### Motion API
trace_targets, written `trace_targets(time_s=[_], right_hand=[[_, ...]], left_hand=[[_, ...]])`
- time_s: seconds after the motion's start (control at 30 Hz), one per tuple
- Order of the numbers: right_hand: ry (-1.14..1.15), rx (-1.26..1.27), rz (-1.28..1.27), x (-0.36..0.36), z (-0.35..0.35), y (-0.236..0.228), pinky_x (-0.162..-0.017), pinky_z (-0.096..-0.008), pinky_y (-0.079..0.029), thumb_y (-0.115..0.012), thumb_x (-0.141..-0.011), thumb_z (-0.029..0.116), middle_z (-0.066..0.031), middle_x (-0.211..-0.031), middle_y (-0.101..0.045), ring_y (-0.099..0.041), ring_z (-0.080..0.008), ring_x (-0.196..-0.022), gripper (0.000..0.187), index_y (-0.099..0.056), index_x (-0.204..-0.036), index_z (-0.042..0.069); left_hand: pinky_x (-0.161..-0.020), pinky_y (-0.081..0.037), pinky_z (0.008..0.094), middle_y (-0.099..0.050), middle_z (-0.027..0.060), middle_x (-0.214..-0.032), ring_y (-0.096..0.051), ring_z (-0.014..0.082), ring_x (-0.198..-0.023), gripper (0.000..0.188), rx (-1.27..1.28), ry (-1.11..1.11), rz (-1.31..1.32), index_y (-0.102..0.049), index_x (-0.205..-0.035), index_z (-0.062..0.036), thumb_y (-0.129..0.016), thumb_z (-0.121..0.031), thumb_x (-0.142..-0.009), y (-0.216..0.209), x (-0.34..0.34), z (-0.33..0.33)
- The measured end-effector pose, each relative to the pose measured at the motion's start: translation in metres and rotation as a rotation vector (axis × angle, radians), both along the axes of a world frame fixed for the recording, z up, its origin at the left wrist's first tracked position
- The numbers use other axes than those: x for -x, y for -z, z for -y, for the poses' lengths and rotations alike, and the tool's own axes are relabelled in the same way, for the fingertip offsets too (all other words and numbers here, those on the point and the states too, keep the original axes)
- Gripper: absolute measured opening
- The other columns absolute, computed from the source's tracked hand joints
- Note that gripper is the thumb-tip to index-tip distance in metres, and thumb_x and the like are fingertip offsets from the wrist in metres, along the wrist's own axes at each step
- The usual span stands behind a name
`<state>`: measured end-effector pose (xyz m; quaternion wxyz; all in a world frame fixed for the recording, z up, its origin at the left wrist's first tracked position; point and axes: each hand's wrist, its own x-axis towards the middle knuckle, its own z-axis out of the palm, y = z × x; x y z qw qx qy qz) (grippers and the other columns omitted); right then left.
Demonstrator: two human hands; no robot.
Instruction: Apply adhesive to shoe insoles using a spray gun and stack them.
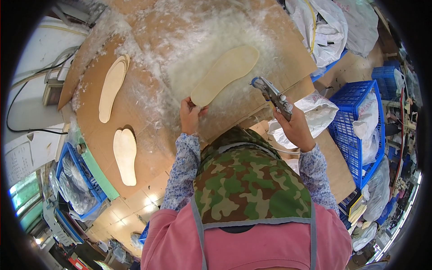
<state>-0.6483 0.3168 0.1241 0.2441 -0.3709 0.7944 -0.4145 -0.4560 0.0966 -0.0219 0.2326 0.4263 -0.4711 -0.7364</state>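
Observation:
My left hand [191, 115] pinches the heel end of a pale insole [225, 74], which slants up and right above the cardboard-covered table. In my right hand [294, 128] is a metal spray gun [273, 95], its nozzle pointing up and left beside the insole's right side. A pale mist hangs around the insole. To the left lie two small stacks of insoles: an upper stack [112, 90] and a lower stack [124, 156] near the table's left edge.
White stringy residue coats the cardboard [153, 108]. At right stand a blue crate [355, 128] with bags in it and white sacks [321, 33]. Another blue crate [85, 189] holds plastic bags at left. A black cable [27, 128] hangs beside the white wall.

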Motion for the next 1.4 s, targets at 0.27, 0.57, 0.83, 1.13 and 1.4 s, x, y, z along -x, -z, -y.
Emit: trace_targets(time_s=[0.27,0.57,0.83,1.13,1.4], right_hand=[[-0.150,-0.058,0.092,-0.029,0.009,-0.010,-0.067,-0.0358,-0.045,-0.058,-0.083,0.006,-0.0182,-0.083,-0.058,-0.057,-0.0334,-0.076,0.026,-0.050,-0.108,0.003],[-0.275,-0.105,0.105,-0.042,0.011,-0.016,-0.070,-0.0379,-0.044,-0.058,-0.082,0.006,-0.0179,-0.089,-0.058,-0.057,-0.0347,-0.084,0.029,-0.049,-0.109,0.003],[-0.032,-0.006,0.027,-0.003,0.000,0.000,-0.064,-0.0340,-0.047,-0.058,-0.085,0.008,-0.0181,-0.084,-0.063,-0.062,-0.0304,-0.072,0.030,-0.049,-0.112,-0.001],[0.084,0.030,-0.051,0.029,-0.015,0.004,-0.067,-0.0293,-0.046,-0.059,-0.085,0.007,-0.0116,-0.084,-0.064,-0.056,-0.0142,-0.073,0.024,-0.056,-0.107,-0.002],[0.057,0.057,0.139,0.019,0.001,-0.002,-0.084,-0.0270,-0.042,-0.053,-0.085,0.000,-0.0096,-0.108,-0.060,-0.054,-0.0150,-0.098,0.032,-0.051,-0.117,-0.006]], left_hand=[[-0.069,-0.055,0.0290,-0.054,0.0160,-0.104,-0.063,0.0231,-0.084,0.036,-0.010,-0.009,-0.002,-0.037,-0.116,0.0043,-0.044,0.006,-0.081,0.004,0.000,0.001],[-0.068,-0.055,0.0288,-0.053,0.0154,-0.104,-0.063,0.0230,-0.083,0.036,0.022,0.005,-0.016,-0.037,-0.115,0.0046,-0.045,0.006,-0.080,0.008,-0.001,0.002],[-0.068,-0.056,0.0295,-0.051,0.0154,-0.106,-0.063,0.0237,-0.085,0.036,0.011,0.016,-0.040,-0.037,-0.115,0.0044,-0.043,0.005,-0.080,0.004,0.003,0.003],[-0.070,-0.056,0.0297,-0.054,0.0118,-0.109,-0.060,0.0219,-0.093,0.038,0.055,-0.058,-0.037,-0.041,-0.117,0.0001,-0.042,0.005,-0.080,-0.030,0.017,-0.001],[-0.074,-0.055,0.0304,-0.056,0.0099,-0.112,-0.060,0.0195,-0.095,0.043,0.089,-0.344,-0.330,-0.043,-0.123,-0.0047,-0.045,0.002,-0.081,-0.100,-0.077,0.001]])
